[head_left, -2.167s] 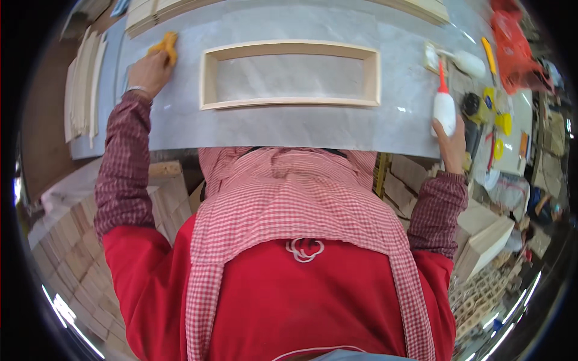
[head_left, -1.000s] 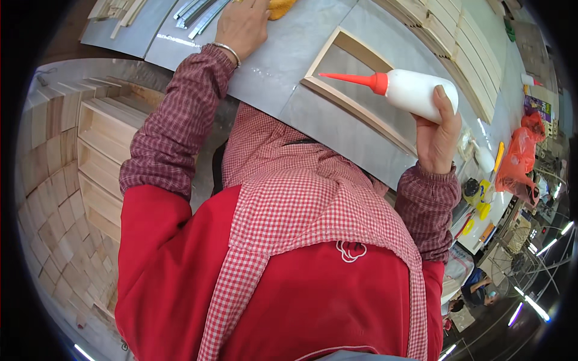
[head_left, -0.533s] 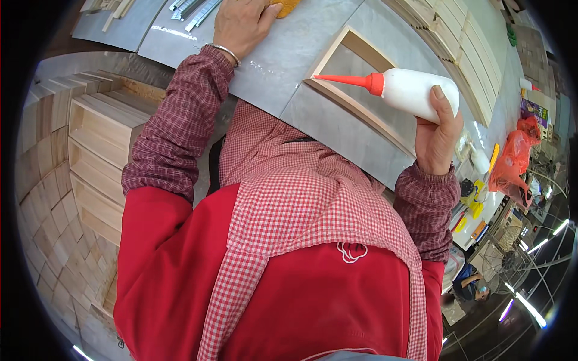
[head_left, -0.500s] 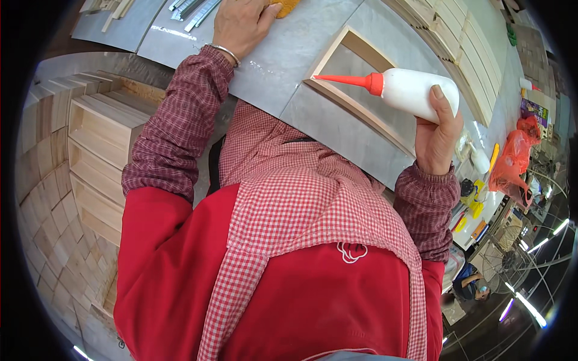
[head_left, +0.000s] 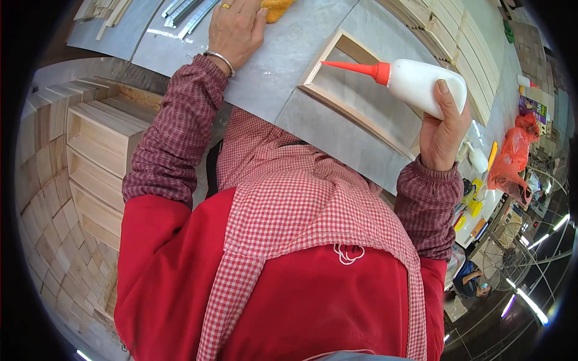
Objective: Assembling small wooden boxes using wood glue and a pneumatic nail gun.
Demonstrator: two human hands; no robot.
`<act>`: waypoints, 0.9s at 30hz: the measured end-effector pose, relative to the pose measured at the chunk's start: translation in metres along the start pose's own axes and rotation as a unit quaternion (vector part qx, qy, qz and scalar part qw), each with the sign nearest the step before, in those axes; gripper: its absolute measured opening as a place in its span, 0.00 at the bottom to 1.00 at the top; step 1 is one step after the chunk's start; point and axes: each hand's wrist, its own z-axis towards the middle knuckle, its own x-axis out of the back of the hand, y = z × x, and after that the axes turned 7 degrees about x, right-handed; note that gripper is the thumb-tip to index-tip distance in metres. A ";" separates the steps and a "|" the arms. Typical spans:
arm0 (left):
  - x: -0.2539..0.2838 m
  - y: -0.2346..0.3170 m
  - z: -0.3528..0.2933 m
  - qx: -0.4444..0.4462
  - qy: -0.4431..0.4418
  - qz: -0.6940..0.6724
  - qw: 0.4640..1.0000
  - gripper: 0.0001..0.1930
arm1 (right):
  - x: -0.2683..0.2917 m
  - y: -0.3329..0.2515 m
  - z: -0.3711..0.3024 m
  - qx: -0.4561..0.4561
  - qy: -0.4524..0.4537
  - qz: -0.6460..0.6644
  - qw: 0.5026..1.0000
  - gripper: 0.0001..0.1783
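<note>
A white glue bottle (head_left: 421,84) with a long red nozzle lies nearly level in my right hand (head_left: 445,132), whose thumb presses on its side. The nozzle points left, over a corner of a pale rectangular wooden frame (head_left: 355,114) on the grey tabletop. My left hand (head_left: 238,33) lies on the table at the upper left, fingers stretched toward the far side and partly cut off by the picture's upper edge. Its thumb is beside an orange-yellow cloth (head_left: 277,9), seemingly touching it.
Thin metal strips (head_left: 186,15) and wooden sticks (head_left: 111,18) lie at the far left of the table (head_left: 241,90). Long wooden boards (head_left: 463,54) are stacked at the right, near a red plastic bag (head_left: 512,159). Wooden drawer-like boxes (head_left: 96,144) stand at the left, below table level.
My right hand and the glue bottle have shifted slightly right, and the nozzle tip has lifted a little off the frame's corner. My left hand has slid slightly left and down.
</note>
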 end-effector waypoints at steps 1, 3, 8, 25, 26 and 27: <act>0.000 0.001 0.000 -0.014 0.024 0.003 1.000 0.04 | 0.000 0.000 0.002 0.005 0.002 0.002 1.000 0.27; -0.002 0.000 0.001 -0.008 0.027 -0.007 1.000 0.04 | 0.000 0.001 0.007 0.009 0.002 0.000 1.000 0.26; -0.007 -0.004 0.000 0.005 0.042 -0.044 0.998 0.03 | 0.002 0.001 0.021 0.024 0.006 -0.004 1.000 0.26; -0.005 -0.004 -0.002 0.036 0.004 -0.046 0.998 0.11 | 0.009 0.002 0.038 0.029 0.047 0.019 0.998 0.25; -0.005 -0.004 -0.002 0.034 0.002 -0.048 0.998 0.11 | 0.013 0.003 0.038 0.027 0.047 0.021 0.998 0.25; -0.004 -0.003 -0.002 0.031 0.001 -0.049 0.998 0.11 | 0.017 0.004 0.037 0.027 0.049 0.022 0.998 0.25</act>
